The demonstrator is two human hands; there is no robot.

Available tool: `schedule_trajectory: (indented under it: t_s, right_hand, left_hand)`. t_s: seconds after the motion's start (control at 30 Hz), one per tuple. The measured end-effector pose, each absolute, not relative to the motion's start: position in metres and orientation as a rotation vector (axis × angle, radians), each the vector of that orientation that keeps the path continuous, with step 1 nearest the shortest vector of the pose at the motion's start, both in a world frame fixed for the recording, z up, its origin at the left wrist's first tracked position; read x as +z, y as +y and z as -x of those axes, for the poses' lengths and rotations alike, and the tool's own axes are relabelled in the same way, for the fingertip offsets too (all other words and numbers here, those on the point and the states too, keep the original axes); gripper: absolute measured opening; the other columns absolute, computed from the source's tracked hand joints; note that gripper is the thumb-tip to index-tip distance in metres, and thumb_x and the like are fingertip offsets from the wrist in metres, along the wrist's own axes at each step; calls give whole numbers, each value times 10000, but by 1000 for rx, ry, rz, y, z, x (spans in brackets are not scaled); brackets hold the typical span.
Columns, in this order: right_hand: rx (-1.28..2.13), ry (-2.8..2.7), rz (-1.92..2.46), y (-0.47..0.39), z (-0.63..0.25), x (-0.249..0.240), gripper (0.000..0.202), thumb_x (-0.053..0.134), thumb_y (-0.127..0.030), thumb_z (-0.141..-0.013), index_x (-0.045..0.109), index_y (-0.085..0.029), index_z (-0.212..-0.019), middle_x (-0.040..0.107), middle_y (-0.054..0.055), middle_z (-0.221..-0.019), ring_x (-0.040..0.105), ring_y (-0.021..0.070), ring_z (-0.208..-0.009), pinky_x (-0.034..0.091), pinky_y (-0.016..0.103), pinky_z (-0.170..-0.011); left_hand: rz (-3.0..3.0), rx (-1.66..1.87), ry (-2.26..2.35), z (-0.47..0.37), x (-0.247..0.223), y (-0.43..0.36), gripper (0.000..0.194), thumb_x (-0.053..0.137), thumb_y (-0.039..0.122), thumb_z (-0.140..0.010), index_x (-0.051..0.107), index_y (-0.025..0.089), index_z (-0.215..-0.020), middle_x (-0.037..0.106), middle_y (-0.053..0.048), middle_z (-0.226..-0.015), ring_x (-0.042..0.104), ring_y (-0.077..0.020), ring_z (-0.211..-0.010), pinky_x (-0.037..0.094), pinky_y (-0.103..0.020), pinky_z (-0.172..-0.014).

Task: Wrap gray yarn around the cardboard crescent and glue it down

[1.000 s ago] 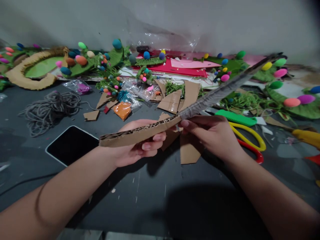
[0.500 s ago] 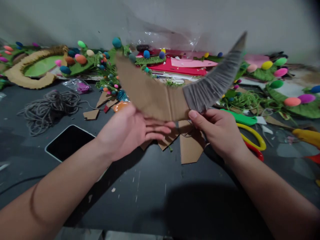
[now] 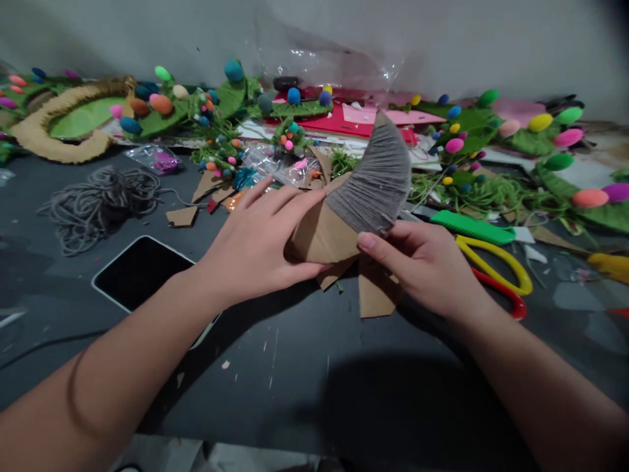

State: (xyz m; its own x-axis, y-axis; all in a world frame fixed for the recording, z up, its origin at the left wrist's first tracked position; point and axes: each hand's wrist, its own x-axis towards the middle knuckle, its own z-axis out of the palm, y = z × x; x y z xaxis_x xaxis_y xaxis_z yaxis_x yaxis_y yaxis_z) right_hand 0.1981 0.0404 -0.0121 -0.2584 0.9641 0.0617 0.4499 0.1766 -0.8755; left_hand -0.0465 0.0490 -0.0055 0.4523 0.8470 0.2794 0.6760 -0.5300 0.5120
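Note:
Between my hands, above the dark table, is a cardboard crescent (image 3: 330,235). Grey yarn (image 3: 374,178) wraps its right half up to the pointed tip; the part near my left hand is bare brown cardboard. My right hand (image 3: 417,265) pinches the lower edge where yarn and bare cardboard meet, thumb in front. My left hand (image 3: 268,242) lies around the bare end, back of the hand towards me, thumb below and fingers over the top. That hand hides the crescent's left tip. A loose heap of grey yarn (image 3: 105,200) lies at the left.
A phone (image 3: 145,272) lies beside my left forearm. Scissors with yellow and red handles (image 3: 515,269) and a green-handled cutter (image 3: 472,226) are right of my right hand. Cardboard scraps (image 3: 378,295) lie beneath the crescent. Along the wall stand a fabric-covered ring (image 3: 63,147) and colourful egg decorations.
My left hand has turned from palm up under the crescent to gripping its bare end from above. The crescent has tilted, its wrapped tip moving left and down.

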Motion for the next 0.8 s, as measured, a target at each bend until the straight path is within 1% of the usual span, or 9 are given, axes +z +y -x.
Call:
schedule_trajectory:
  t_s: [0.07,0.17,0.27,0.33,0.43,0.57,0.63,0.73,0.8]
  right_hand:
    - [979,-1813,1338,41,-199,-13,367,683,-471,-907,669,-180,-684,603,-6,-602,514,100,-547,398,230,-502]
    - [978,-1802,1295,41,-202,-14,284,633,-434,-951,742,-192,-851,707,27,-744,621,137,-656,483,251,-597]
    - [998,-1809,1273,41,-204,-15,276,616,-422,-963,739,-194,-866,718,36,-781,628,150,-685,495,268,-617]
    - [1013,-1814,1259,40,-205,-15,276,610,-414,-967,732,-193,-855,715,34,-785,621,148,-691,496,271,-629]
    - [996,-1820,1247,40,-204,-15,265,613,-406,-967,740,-194,-870,717,28,-781,620,146,-693,498,272,-641]
    - [940,-1853,1254,39,-204,-16,243,624,-388,-962,754,-195,-892,719,27,-768,627,145,-680,497,270,-633]
    - [945,-1843,1266,40,-205,-17,252,616,-398,-966,751,-196,-897,724,32,-779,643,154,-690,510,278,-643]
    - [967,-1823,1273,41,-207,-18,265,612,-423,-966,749,-203,-909,737,44,-825,669,173,-721,532,296,-663]
    - [982,-1816,1265,41,-208,-19,266,612,-427,-966,745,-205,-905,738,46,-835,677,179,-737,539,303,-678]
  left_hand:
    - [-2256,793,1343,45,-8,50,733,866,463,-694,624,265,-1357,629,-98,-1326,528,-376,-1268,233,-495,-1187]
    - [-2118,912,1335,44,-10,50,698,892,381,-665,649,276,-1311,628,-85,-1288,522,-365,-1240,351,-418,-1083]
    - [-2131,914,1283,45,-12,50,698,863,326,-710,606,280,-1357,609,-79,-1300,511,-339,-1238,404,-358,-992]
    - [-2174,913,1277,46,-13,50,701,842,296,-738,582,270,-1389,604,-76,-1307,502,-328,-1249,402,-342,-983]
    - [-2237,929,1308,48,-16,50,682,798,265,-785,556,247,-1423,597,-61,-1313,489,-316,-1266,371,-341,-1016]
    - [-2210,947,1250,50,-20,50,683,752,302,-829,502,253,-1462,544,-57,-1363,410,-334,-1317,407,-344,-968]
    - [-2209,943,1220,50,-20,50,670,741,329,-841,497,262,-1461,533,-67,-1381,386,-350,-1332,403,-369,-979]
    - [-2287,908,1328,49,-18,50,634,738,350,-848,525,241,-1434,571,-84,-1356,459,-350,-1285,317,-426,-1066]
    - [-2301,884,1396,48,-16,50,673,792,344,-796,556,215,-1413,604,-88,-1323,507,-344,-1251,279,-422,-1088]
